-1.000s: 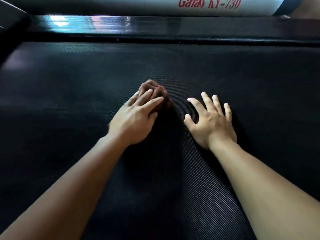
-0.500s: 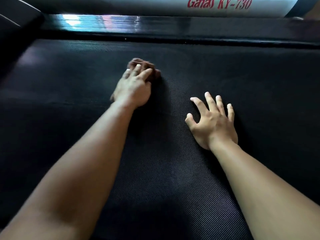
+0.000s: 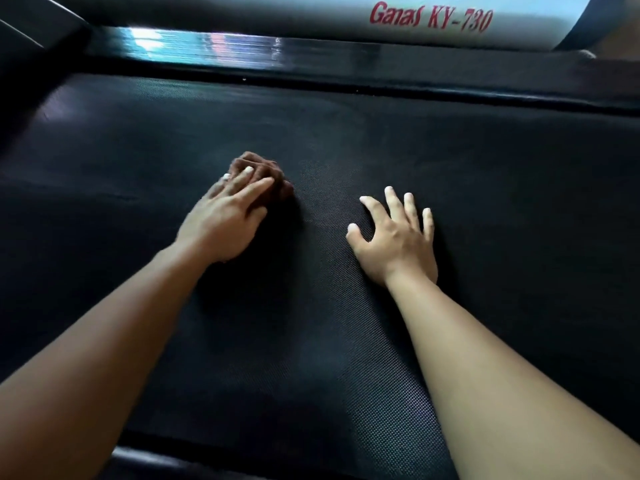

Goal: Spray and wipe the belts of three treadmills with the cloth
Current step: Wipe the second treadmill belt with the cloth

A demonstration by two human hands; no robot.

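— Step in hand?

— Wiping, I'd say. Nearest me the belt [image 3: 311,358] runs dark and woven under both forearms.

— And your hands?

— Right hand [image 3: 394,237] lies flat on the belt, fingers spread wide, holding nothing. It props me up. Left hand [image 3: 225,226], a little farther out, has its fingers laid straight over the cloth [image 3: 266,169], pressing it down rather than gripping it. The thumb I can't see.

— Where exactly is the cloth?

— Bunched in a brown wad under my left fingertips, around mid-belt, well short of the glossy rail [image 3: 311,53] and the pale housing [image 3: 311,15] lettered "Ganas KY-730" beyond it.

— Next?

— I judge a stroke across the strip of belt between the wad and that rail. It wants steady downward pressure, so the wad slides instead of rolling out from under my fingers, with the right hand as my brace. No spray bottle is in sight, and I can't tell which of the three treadmills this is.
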